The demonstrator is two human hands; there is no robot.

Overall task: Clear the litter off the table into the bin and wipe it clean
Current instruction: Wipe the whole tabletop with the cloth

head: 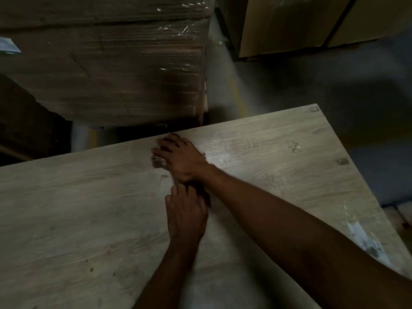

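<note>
A pale wood-grain table (78,219) fills the lower part of the head view. My right hand (180,159) lies near the table's far edge, fingers curled over a small blurred piece of litter (157,160); what it is cannot be told. My left hand (186,212) rests just behind it, fingers bent and touching the right wrist, with something dark (204,192) partly hidden between the two hands. A whitish smear (365,239) marks the table's right edge, and small scuffs (294,147) show near the far right corner.
A tall stack of cardboard wrapped in plastic film (111,63) stands right behind the table. More cardboard boxes (289,25) sit at the back right. Grey floor (312,81) with a yellow line runs between them. No bin is in view.
</note>
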